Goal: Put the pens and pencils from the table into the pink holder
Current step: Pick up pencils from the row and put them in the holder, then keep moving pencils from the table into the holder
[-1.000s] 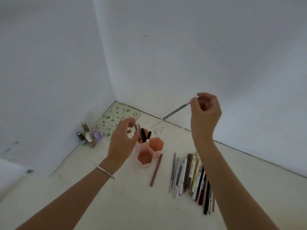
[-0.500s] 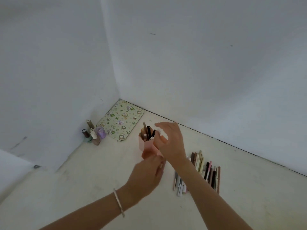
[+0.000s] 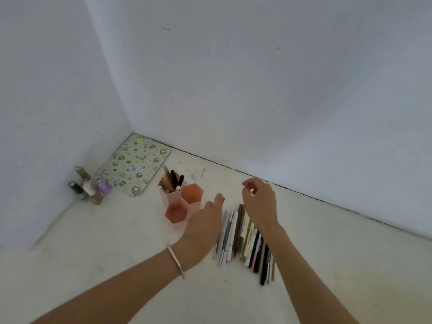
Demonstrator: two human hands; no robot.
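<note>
The pink holder [image 3: 174, 215] has three hexagonal cups and stands left of centre on the table. Only its back-left cup holds pens [image 3: 171, 181]. A row of several pens and pencils [image 3: 243, 239] lies side by side to its right. My left hand [image 3: 203, 226] reaches flat between the holder and the row, and a brown pen tip [image 3: 223, 199] pokes out past its fingertips. The rest of that pen is hidden under the hand. My right hand [image 3: 259, 202] hovers over the far end of the row with its fingers loosely curled and holding nothing.
Several small nail polish bottles [image 3: 90, 188] stand by the left wall. A green patterned mat [image 3: 135, 164] lies in the corner behind the holder. A few small scraps [image 3: 198, 174] lie near the back wall. White walls close the table off on the left and at the back.
My right hand came down from the air, let go of the grey pen at the holder, and moved right over the row. My left hand dropped from the holder onto the brown pen beside it.
</note>
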